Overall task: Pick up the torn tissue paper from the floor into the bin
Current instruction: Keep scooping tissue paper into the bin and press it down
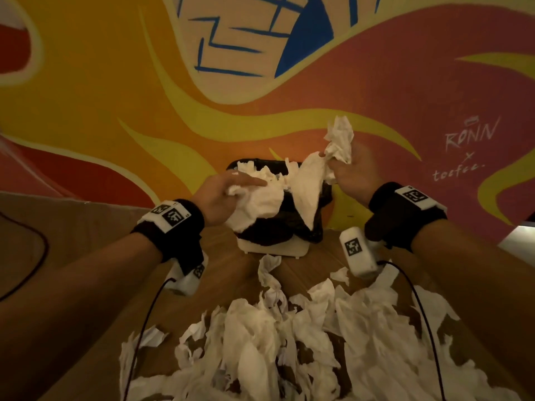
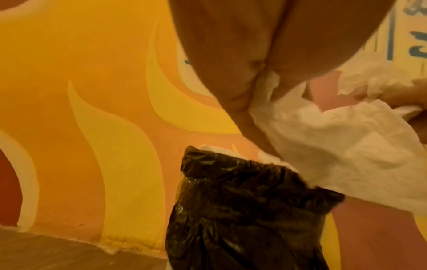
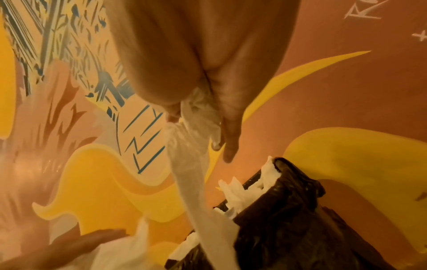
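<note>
Left hand (image 1: 223, 195): raised before the bin (image 1: 272, 227), fingers extended, grip closed lightly on a wad of tissue (image 1: 256, 205) over the rim.
Right hand (image 1: 351, 172): raised higher, right of the bin, grip clenched round a crumpled tissue strip (image 1: 311, 183) that trails down to the bin.
Torn tissue pile (image 1: 304, 342): on the floor (image 1: 86, 256), near side of the bin.
Bin: black-lined, against the painted wall (image 1: 115, 82), tissue inside.
</note>
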